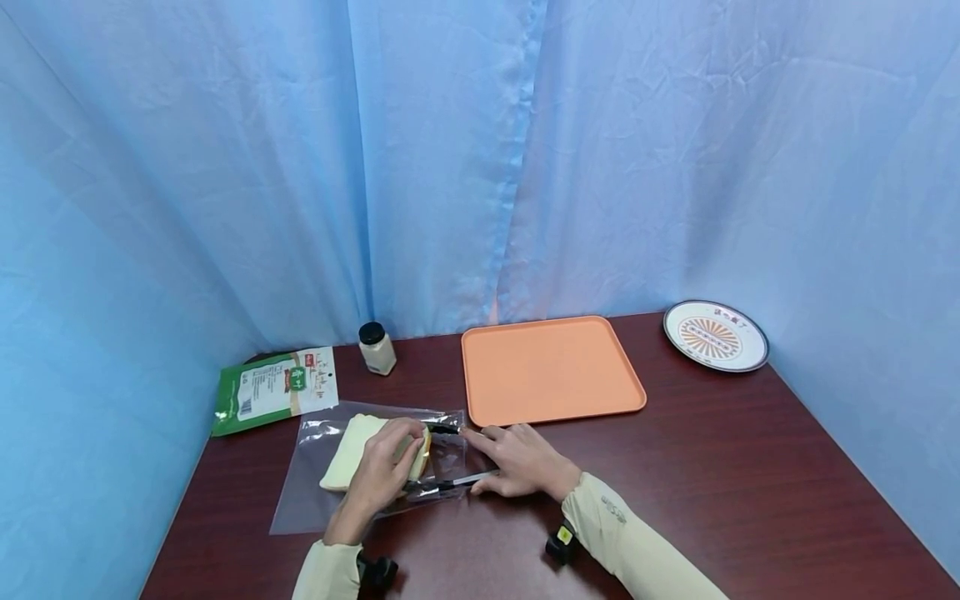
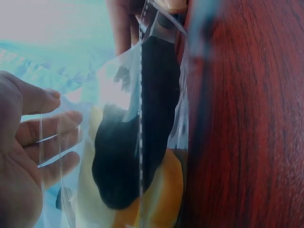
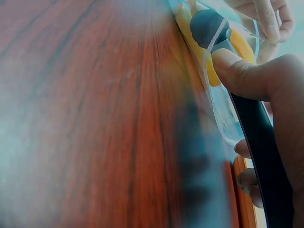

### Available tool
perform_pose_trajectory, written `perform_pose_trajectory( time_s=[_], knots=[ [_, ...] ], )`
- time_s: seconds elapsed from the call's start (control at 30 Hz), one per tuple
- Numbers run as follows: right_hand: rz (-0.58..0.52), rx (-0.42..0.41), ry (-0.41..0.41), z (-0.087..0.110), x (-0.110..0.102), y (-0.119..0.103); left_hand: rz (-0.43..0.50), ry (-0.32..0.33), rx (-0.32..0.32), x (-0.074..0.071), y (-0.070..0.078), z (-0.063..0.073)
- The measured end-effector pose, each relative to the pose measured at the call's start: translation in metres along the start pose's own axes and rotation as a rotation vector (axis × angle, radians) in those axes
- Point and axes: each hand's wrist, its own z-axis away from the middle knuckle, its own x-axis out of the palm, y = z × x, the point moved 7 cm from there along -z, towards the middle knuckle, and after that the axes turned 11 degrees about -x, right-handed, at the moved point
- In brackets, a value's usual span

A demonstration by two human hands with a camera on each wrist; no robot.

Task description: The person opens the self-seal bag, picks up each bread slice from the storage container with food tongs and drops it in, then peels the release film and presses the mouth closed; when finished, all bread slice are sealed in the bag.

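A pale slice of bread (image 1: 352, 454) lies in a clear plastic bag (image 1: 300, 487) on the table's left side. My left hand (image 1: 386, 462) is over the bread, its fingers bent at the bag's film; the left wrist view shows film across those fingers (image 2: 66, 126). From the right, my right hand (image 1: 521, 458) holds tongs (image 1: 472, 479), thumb on the near arm and fingers on the far one. Their black scalloped tips (image 2: 118, 166) are spread inside the bag's mouth, at the bread's brown crust (image 2: 168, 185). The thumb (image 3: 232, 66) rests along the near arm.
An orange tray (image 1: 551, 371) stands right behind my right hand. Behind the bag are a green-and-white food packet (image 1: 273, 383) and a jar with a black lid (image 1: 378, 350). A patterned white plate (image 1: 716, 336) sits at the back right. Blue curtains (image 1: 450, 167) enclose the table.
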Motion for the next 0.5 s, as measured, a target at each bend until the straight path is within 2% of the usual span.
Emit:
perform_pose_trajectory(
  time_s=[0.27, 0.5],
  knots=[
    [-0.028, 0.014, -0.005, -0.0077, -0.0005, -0.0034, -0.016, -0.001, -0.004, -0.0007, 0.0003, -0.0001],
    [-0.019, 0.025, -0.002, -0.0062, 0.0016, -0.0031, -0.012, -0.002, -0.001, -0.002, -0.0001, -0.0004]
  ],
)
